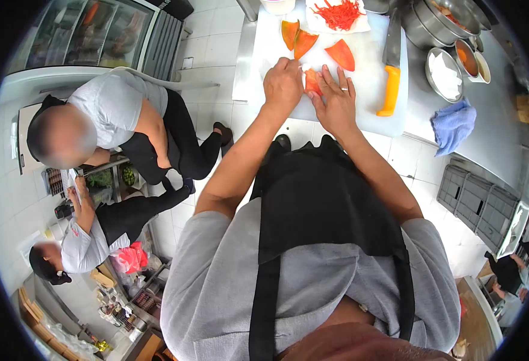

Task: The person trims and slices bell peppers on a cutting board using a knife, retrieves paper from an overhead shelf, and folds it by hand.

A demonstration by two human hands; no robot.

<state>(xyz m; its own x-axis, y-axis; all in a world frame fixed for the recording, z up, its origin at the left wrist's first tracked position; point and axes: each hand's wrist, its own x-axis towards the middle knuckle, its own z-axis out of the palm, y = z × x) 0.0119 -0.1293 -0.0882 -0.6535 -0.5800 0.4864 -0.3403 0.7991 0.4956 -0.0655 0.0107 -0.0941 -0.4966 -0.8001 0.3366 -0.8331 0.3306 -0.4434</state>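
Note:
On a white cutting board lies an orange-red piece between my hands. My left hand has its fingers pressed together at the piece's left side; a small tool may be in them, but it is too small to make out. The fingers of my right hand are spread, their tips and thumb resting against the piece's right side. Just beyond are orange wedges with green rind and another orange wedge. Red shreds lie on a white sheet. A knife with a yellow handle rests at the right.
Right of the board are metal pots, a bowl with white contents, small bowls and a blue cloth. A grey crate stands below. Two people are at the left; others are far right.

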